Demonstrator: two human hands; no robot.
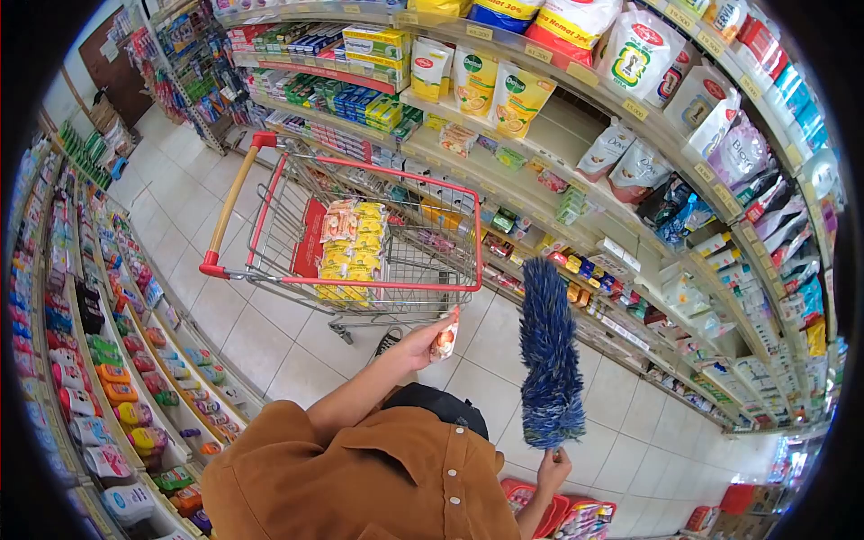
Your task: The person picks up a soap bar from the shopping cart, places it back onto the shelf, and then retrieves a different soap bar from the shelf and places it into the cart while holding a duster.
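Note:
My left hand (418, 346) is closed around a small white and orange packet (444, 338), just below the near corner of a shopping cart (378, 286). In my right hand (553, 468), at the lower right, the fingers grip the lower end of a fluffy blue duster (550, 355), which stands up and away from me. Inside the cart lie yellow packets (351, 258) and paler orange packets (339, 222), beside a red panel (310, 238).
Store shelves (540, 153) with pouches and boxes run along the right. Another stocked shelf (117, 360) curves along the left. Red baskets (585, 517) with goods stand near my right arm. White floor tiles (288, 346) lie between the shelves.

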